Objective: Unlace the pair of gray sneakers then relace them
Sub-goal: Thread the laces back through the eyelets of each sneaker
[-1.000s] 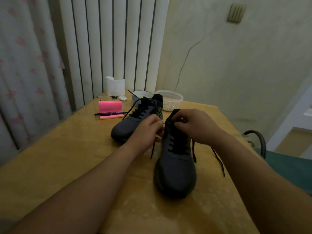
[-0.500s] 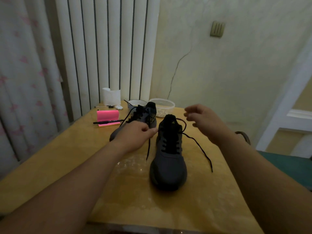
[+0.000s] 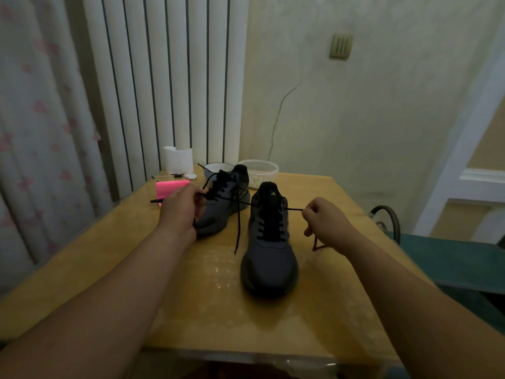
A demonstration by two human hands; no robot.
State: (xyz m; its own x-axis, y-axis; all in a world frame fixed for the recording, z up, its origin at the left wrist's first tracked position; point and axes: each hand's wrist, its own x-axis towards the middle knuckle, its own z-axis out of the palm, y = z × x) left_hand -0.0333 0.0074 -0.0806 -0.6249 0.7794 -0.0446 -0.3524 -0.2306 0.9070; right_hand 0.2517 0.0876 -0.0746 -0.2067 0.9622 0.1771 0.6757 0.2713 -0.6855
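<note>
Our left hand [image 3: 181,207] masks the far sneaker's [image 3: 228,205] toe; it and our right hand [image 3: 325,224] pinch the near gray sneaker's [image 3: 269,255] black lace [image 3: 238,231] taut.

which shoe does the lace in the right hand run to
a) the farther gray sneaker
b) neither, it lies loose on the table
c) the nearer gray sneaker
c: the black lace stretches taut from the pinching right hand straight to the top eyelets of the nearer gray sneaker.
</note>
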